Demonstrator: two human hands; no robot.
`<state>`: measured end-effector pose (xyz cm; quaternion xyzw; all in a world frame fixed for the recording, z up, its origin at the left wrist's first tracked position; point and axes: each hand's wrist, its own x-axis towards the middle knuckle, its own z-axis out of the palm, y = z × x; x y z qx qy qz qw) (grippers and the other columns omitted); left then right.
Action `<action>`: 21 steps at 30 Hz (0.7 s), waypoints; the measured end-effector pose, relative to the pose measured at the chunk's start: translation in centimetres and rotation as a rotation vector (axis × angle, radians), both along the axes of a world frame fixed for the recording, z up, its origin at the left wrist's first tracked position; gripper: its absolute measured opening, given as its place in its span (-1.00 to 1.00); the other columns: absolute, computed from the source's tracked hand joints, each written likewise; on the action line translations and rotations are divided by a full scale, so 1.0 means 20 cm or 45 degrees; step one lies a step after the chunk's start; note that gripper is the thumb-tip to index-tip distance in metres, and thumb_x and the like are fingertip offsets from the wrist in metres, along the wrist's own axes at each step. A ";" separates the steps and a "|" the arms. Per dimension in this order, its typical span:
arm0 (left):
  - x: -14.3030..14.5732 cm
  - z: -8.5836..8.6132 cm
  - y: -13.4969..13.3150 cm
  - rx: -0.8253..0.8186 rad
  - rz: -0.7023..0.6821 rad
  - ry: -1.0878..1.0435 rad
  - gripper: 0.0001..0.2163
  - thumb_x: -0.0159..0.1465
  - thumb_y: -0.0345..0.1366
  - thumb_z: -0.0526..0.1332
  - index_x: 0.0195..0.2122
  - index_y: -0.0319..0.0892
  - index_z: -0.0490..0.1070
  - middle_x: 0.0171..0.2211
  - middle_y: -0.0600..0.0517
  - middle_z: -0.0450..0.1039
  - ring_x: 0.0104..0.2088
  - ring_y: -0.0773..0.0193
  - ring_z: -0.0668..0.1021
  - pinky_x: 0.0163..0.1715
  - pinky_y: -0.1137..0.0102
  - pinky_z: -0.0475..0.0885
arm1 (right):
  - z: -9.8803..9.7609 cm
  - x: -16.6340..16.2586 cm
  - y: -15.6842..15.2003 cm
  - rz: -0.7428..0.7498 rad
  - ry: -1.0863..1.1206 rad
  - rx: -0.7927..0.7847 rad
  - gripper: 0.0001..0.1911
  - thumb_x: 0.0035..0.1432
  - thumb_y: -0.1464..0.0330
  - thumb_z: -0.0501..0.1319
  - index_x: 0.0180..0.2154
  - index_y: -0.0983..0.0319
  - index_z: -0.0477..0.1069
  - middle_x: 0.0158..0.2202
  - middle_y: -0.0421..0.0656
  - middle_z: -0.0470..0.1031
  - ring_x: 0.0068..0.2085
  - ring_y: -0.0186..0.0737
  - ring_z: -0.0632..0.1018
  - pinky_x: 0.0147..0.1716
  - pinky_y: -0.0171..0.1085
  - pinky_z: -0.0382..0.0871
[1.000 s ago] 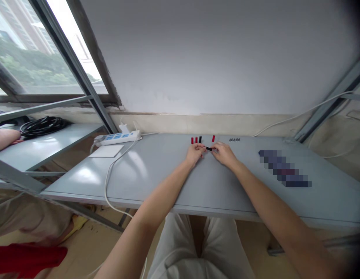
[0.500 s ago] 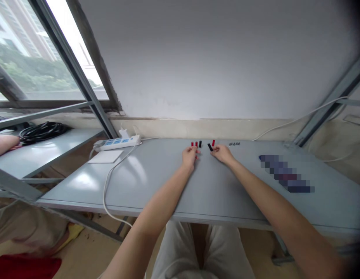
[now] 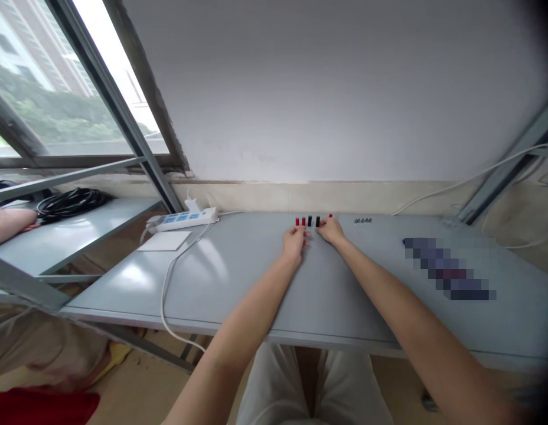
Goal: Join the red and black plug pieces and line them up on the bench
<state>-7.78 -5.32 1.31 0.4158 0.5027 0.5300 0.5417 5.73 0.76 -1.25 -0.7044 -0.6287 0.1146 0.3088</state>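
A row of small upright pieces stands near the far edge of the grey table: two red pieces, then a black piece, then a second black piece. My right hand has its fingertips closed on that second black piece, which stands upright in line with the others. Another red piece peeks out just behind this hand. My left hand rests on the table just in front of the red pieces, fingers curled, nothing seen in it.
Several small dark screws lie right of the hands, and a blurred dark object further right. A white power strip, its cable and a white pad sit at the left. Another person's arm rests by a black cable coil.
My hands held the black piece between them, then parted. My right hand carried it left and stood it upright beside the first black piece. My left hand drew back a little.
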 end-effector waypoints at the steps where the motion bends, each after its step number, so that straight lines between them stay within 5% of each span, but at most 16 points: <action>1: 0.00 0.00 0.00 -0.001 -0.006 -0.004 -0.90 0.20 -0.34 0.09 -0.39 -0.24 0.34 -0.52 0.05 0.40 -0.72 0.55 0.24 -0.70 0.55 0.13 | 0.00 0.00 0.00 -0.004 0.000 -0.012 -0.89 -0.08 0.43 0.19 -0.43 0.25 0.47 -0.40 -0.06 0.53 -0.33 -0.17 0.52 -0.38 -0.29 0.33; 10: 0.01 -0.04 0.02 0.223 -0.046 0.322 -0.88 0.20 -0.35 0.08 -0.42 -0.24 0.36 -0.57 0.06 0.36 -0.64 0.48 0.28 -0.59 0.53 0.23 | 0.02 0.02 -0.01 -0.004 -0.060 -0.071 -0.77 -0.05 0.30 0.24 -0.29 0.23 0.47 -0.26 -0.04 0.52 -0.21 -0.13 0.52 -0.25 -0.23 0.32; 15: 0.04 -0.10 0.00 0.623 -0.153 0.848 -0.85 0.18 -0.33 0.09 -0.47 -0.22 0.39 -0.57 0.06 0.35 -0.53 0.38 0.36 -0.44 0.47 0.26 | 0.03 0.18 -0.06 -0.051 -0.196 -0.011 -0.91 -0.04 0.36 0.19 -0.42 0.21 0.45 -0.35 -0.05 0.53 -0.27 -0.12 0.52 -0.27 -0.22 0.32; 21: 0.06 -0.10 -0.05 0.712 -0.267 0.987 -0.83 0.18 -0.32 0.08 -0.45 -0.21 0.43 -0.55 0.03 0.37 -0.53 0.35 0.36 -0.43 0.44 0.24 | -0.03 0.38 -0.03 -0.235 -0.181 0.135 -0.88 -0.09 0.31 0.23 -0.42 0.20 0.40 -0.40 -0.05 0.50 -0.33 -0.12 0.51 -0.33 -0.23 0.33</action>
